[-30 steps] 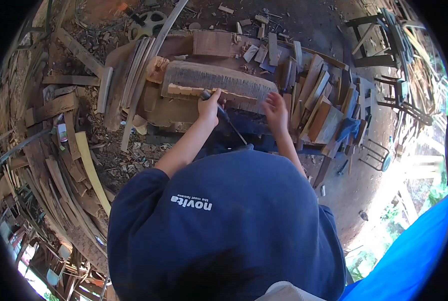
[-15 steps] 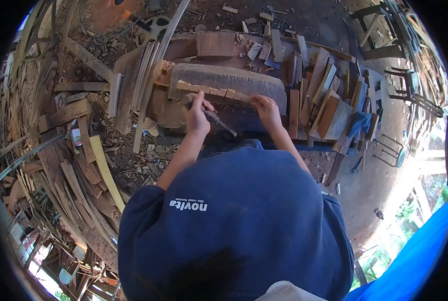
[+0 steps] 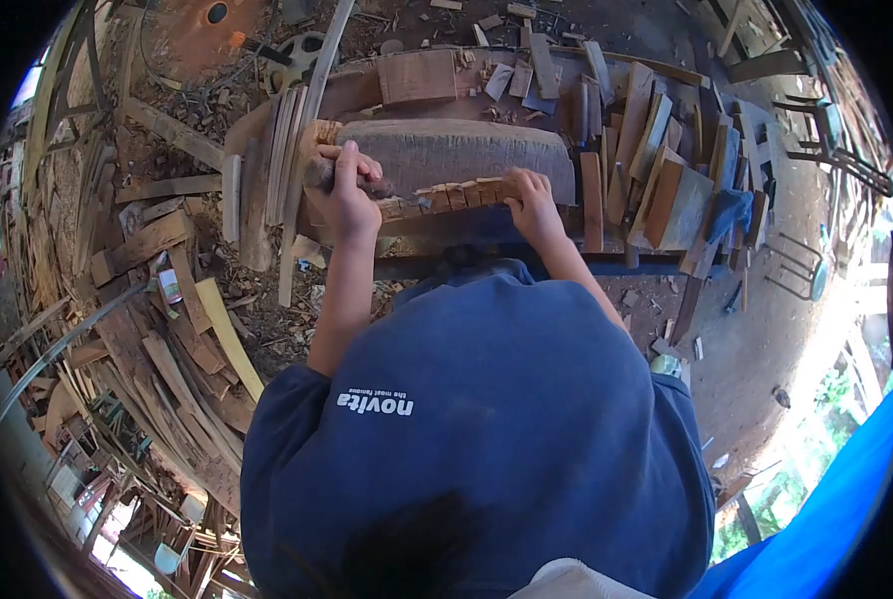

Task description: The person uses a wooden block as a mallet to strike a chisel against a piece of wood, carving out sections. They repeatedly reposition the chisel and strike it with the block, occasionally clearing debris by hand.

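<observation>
My left hand [image 3: 351, 200] is closed around the dark handle of a chisel-like tool [image 3: 319, 175], whose blade points right toward a notched wooden strip [image 3: 456, 197]. At the right end of that strip, my right hand [image 3: 536, 208] pinches the wood between thumb and fingers. The strip lies along the near edge of a thick wooden block [image 3: 456, 150], its row of cut segments facing me. Where exactly the blade tip meets the strip is too small to tell.
Wood offcuts [image 3: 646, 150] lean in a pile right of the block. A rectangular wood piece [image 3: 416, 78] sits behind it. Long slats [image 3: 287, 160] stand at its left. Chips cover the ground, with metal-framed stools [image 3: 816, 270] at the far right.
My left hand has moved left and up, swinging the tool from pointing down-right to lying along the strip. The strip's notched side has turned toward me and its left end has dropped.
</observation>
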`<action>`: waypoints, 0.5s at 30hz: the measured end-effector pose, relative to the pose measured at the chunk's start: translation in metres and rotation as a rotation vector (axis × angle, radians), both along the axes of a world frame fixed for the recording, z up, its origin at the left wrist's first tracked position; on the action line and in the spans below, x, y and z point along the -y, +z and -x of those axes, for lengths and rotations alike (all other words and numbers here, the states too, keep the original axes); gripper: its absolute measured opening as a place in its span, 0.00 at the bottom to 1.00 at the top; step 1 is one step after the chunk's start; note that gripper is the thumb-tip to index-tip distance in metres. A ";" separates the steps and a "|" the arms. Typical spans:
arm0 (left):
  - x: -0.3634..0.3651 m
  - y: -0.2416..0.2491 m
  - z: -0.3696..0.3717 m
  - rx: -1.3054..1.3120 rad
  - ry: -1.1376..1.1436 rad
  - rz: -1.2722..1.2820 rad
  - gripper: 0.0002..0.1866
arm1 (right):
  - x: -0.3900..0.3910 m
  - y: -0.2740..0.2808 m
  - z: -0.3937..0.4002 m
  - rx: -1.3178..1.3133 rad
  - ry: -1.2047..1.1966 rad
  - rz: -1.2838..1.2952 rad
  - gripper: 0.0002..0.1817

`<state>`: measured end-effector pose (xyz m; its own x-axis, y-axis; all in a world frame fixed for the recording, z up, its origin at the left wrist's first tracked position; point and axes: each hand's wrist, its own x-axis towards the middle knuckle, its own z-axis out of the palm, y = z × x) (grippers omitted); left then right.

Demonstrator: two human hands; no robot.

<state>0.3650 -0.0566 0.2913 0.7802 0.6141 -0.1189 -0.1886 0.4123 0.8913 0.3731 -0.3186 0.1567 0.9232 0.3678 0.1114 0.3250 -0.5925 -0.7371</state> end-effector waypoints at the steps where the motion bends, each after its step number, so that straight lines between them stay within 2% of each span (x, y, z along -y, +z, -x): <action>1: 0.000 -0.001 0.001 -0.005 -0.002 -0.002 0.12 | -0.002 0.009 -0.003 -0.048 0.029 0.067 0.19; 3: 0.000 -0.003 0.002 -0.047 0.021 -0.040 0.12 | -0.003 0.010 -0.006 -0.098 0.056 0.131 0.19; 5: -0.001 -0.006 0.004 -0.044 0.017 -0.044 0.12 | 0.001 0.002 -0.008 -0.116 0.218 0.243 0.20; 6: -0.001 -0.007 0.005 -0.039 0.017 -0.045 0.12 | 0.004 -0.004 -0.007 -0.118 0.219 0.244 0.20; 12: 0.007 0.006 0.014 -0.063 0.042 -0.072 0.12 | 0.013 0.002 -0.008 -0.084 0.188 0.016 0.16; 15: 0.007 0.012 0.018 -0.062 0.027 -0.098 0.10 | 0.019 0.007 -0.014 -0.214 0.052 -0.059 0.19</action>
